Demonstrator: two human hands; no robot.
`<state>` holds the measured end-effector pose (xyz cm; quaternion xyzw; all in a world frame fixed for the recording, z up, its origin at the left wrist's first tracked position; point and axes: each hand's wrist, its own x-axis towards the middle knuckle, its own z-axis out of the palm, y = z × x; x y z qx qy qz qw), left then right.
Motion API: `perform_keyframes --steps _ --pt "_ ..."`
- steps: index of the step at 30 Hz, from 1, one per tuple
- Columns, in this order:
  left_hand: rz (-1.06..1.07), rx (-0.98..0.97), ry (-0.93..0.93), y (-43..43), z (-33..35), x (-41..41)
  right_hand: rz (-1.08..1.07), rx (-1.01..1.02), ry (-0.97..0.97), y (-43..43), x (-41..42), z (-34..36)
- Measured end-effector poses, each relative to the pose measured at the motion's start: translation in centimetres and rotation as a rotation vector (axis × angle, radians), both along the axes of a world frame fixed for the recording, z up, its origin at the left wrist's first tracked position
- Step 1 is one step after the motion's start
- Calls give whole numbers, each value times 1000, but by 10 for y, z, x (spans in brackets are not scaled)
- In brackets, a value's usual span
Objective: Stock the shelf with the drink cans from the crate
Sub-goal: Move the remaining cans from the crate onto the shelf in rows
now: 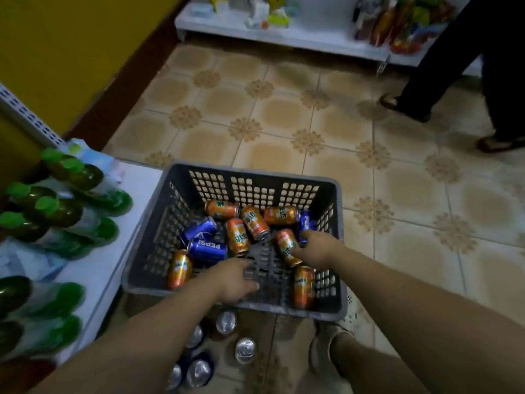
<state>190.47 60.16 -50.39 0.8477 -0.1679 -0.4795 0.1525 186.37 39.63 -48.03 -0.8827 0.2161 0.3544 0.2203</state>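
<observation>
A grey perforated crate point(338, 251) sits on the tiled floor in front of me. Several orange cans and blue Pepsi cans point(207, 249) lie on their sides in it. My right hand point(318, 248) is inside the crate at the right, with thumb and fingers closed around one orange can point(285, 245). My left hand point(234, 280) reaches over the near wall, fingers spread above the bare crate bottom, holding nothing. Another orange can point(304, 285) lies just under my right wrist. The white shelf point(113, 251) stands directly left of the crate.
Several cans point(225, 322) stand upright on the floor between the crate and my feet. Green-capped bottles point(71, 172) fill the left shelf. Another person's legs point(443, 81) stand at the far right. A second white shelf point(298, 35) with packaged goods runs along the back.
</observation>
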Motion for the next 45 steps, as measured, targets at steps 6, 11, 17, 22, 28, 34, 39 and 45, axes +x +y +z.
perform_keyframes --steps 6,11,17,22,28,34,39,45 --pt "-6 3 97 -32 -101 28 -189 72 61 -17 20 -110" --pt "9 13 157 -53 -161 48 -347 70 101 -20 33 -179" --pt "-48 -2 137 -54 -204 63 -475 9 90 -7 29 -243" --pt "1 -74 82 -43 -191 62 -560 69 -106 3 28 -224" --pt "65 -219 -35 -21 -105 50 -457 286 -415 33 23 -111" --pt "325 -486 2 25 27 27 -586 609 -651 74 19 33" --pt "473 -687 -158 64 151 3 -629 790 -814 119 15 150" --pt "653 -818 -360 139 271 -39 -462 1018 -931 195 -6 279"
